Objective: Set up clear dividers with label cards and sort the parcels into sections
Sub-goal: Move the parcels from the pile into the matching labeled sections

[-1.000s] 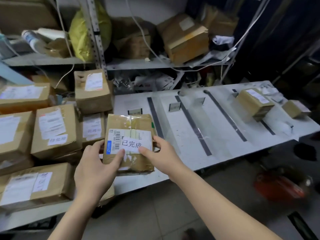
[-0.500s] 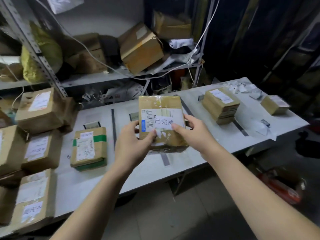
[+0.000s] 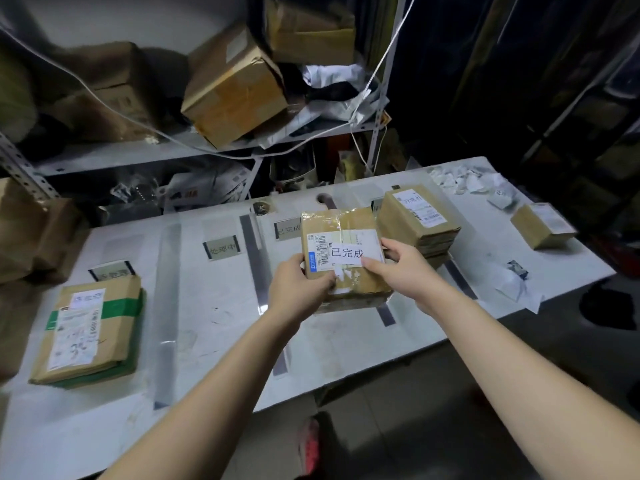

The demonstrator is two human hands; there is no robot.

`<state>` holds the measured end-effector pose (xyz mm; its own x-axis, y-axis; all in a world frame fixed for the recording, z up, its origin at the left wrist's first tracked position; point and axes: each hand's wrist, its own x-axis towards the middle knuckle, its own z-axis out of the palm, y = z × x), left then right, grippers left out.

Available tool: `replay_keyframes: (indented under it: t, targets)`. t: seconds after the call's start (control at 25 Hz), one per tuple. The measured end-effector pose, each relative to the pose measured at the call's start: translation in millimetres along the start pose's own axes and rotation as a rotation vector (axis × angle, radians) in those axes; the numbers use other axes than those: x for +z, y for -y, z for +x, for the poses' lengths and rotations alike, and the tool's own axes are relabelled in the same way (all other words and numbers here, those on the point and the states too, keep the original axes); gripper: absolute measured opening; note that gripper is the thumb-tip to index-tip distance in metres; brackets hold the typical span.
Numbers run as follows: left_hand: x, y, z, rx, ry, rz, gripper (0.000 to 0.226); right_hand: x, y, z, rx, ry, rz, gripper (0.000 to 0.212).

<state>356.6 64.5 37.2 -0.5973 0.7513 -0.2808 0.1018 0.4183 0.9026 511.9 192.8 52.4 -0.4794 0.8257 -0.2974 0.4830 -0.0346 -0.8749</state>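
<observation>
Left hand (image 3: pixel 298 289) and right hand (image 3: pixel 406 268) grip opposite sides of the parcel (image 3: pixel 341 233) low over the table (image 3: pixel 214 327); best lower it flat, short of the label card (image 3: pixel 287 230) beyond the left hand, clear of the stack (image 3: pixel 417 220) beside the right hand.

dim room | glare on table (image 3: pixel 214 317) | edges warped, blurred

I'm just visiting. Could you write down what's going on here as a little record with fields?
Held: brown parcel, white slip reading 已完成
Grip: left hand and right hand, one at each side
Place: by the 已完成 label card; touching the table or not, cannot tell
Left section: green-taped parcel
Right of it: stack of parcels
Far right: small parcel
</observation>
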Motion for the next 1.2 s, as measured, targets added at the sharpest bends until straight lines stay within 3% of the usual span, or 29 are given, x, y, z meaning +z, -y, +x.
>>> replay_keyframes:
  t: [0.16,0.28,0.56,0.64,0.84,1.04,1.12,1.2]
  targets:
    - [14.4,10.6,48.6,-0.139,-0.050,-0.017,0.023,17.6,-12.7,60.3,0.032,0.104,-0.033,0.052]
    - [27.7,21.5,75.9,-0.267,-0.140,0.003,0.031,31.8,-17.5,95.7,0.092,0.175,-0.018,0.054]
    - [59.8,58.8,140.6,-0.496,-0.286,0.021,0.053,64.4,-52.1,159.9,0.116,0.181,-0.101,0.055]
    - [67.3,72.9,148.1,-0.514,-0.320,0.038,0.048,69.0,-59.6,168.6,0.103,0.187,-0.120,0.059]
    - [72.1,67.1,139.7,-0.468,-0.326,0.111,0.033,67.7,-67.2,172.7,0.078,0.186,-0.234,0.060]
    - [35.6,11.6,109.8,-0.179,-0.322,0.651,0.057,43.4,-25.9,177.2,-0.189,0.242,-0.655,0.059]
    - [2.8,-7.5,93.2,-0.087,-0.410,0.859,0.051,36.1,5.7,177.6,-0.316,0.236,-0.751,0.060]
    - [-37.6,-17.2,69.8,-0.079,-0.451,1.012,0.042,38.7,44.7,166.5,-0.476,0.240,-0.995,0.052]
